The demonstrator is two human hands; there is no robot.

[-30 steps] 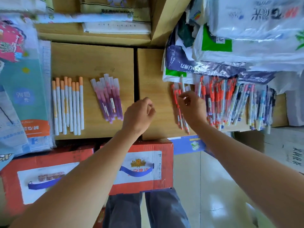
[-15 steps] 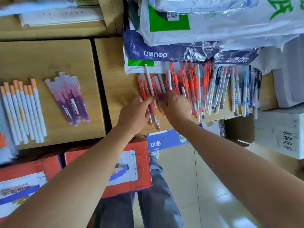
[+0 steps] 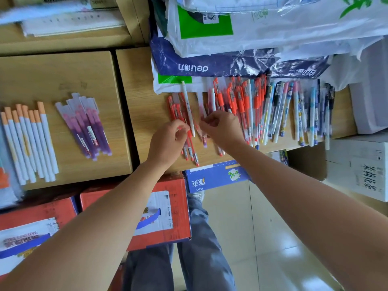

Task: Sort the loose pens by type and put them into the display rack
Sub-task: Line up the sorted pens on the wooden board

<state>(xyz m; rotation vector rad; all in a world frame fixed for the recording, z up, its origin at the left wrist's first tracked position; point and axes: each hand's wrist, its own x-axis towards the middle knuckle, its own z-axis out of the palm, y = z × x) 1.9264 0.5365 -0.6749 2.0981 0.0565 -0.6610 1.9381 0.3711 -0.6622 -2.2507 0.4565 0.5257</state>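
Roughly halfway on sorting, no rack in view: worktop (image 3: 142,80) with a big unsorted mixed pile (image 3: 294,110) right, orange-capped whites (image 3: 31,141) and purple pens (image 3: 88,127) grouped left, left hand (image 3: 168,141) and right hand (image 3: 224,127) curled into red pens (image 3: 175,108), grip unclear.

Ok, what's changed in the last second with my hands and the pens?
The left hand moved right onto the red pens, joining the right hand there. Both hands' fingers are curled among them; a firm grip isn't clear. The orange-capped white pens and purple pens stayed put.
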